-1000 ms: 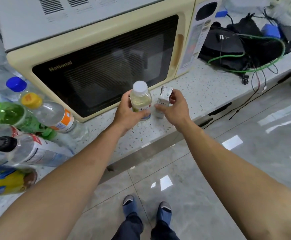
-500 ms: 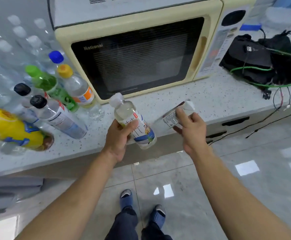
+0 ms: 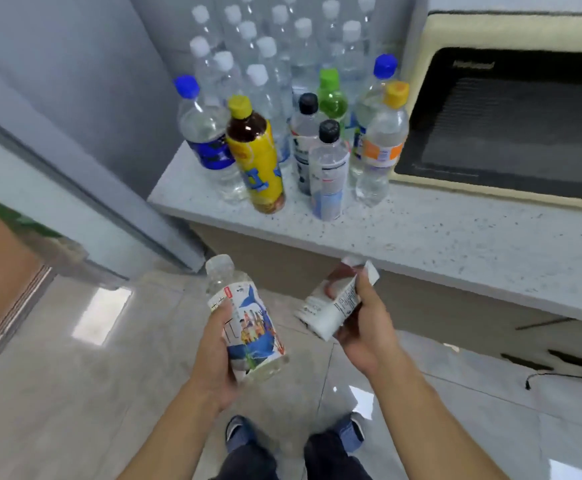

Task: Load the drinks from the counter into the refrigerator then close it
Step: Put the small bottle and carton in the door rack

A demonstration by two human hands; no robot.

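My left hand (image 3: 218, 362) grips a small clear bottle with a white cap and a colourful label (image 3: 248, 327), held over the floor in front of the counter. My right hand (image 3: 365, 327) holds a small white drink carton (image 3: 331, 306), tilted on its side. On the speckled counter (image 3: 455, 244) stand several more drinks: a yellow-labelled tea bottle (image 3: 260, 161), a blue-capped water bottle (image 3: 206, 140), two black-capped bottles (image 3: 327, 174), a green bottle (image 3: 332, 98) and an orange-labelled bottle (image 3: 381, 147). The grey refrigerator (image 3: 75, 140) rises at the left, its side facing me.
A cream microwave (image 3: 511, 126) sits on the counter at the right. Many clear white-capped bottles (image 3: 272, 46) crowd the back of the counter. Counter drawers lie below the edge. My feet (image 3: 293, 434) stand on glossy grey floor tiles.
Both hands lifted the bottle and the carton off the counter and drew them back over the floor. My view swung left, bringing the refrigerator and the cluster of bottles into sight.
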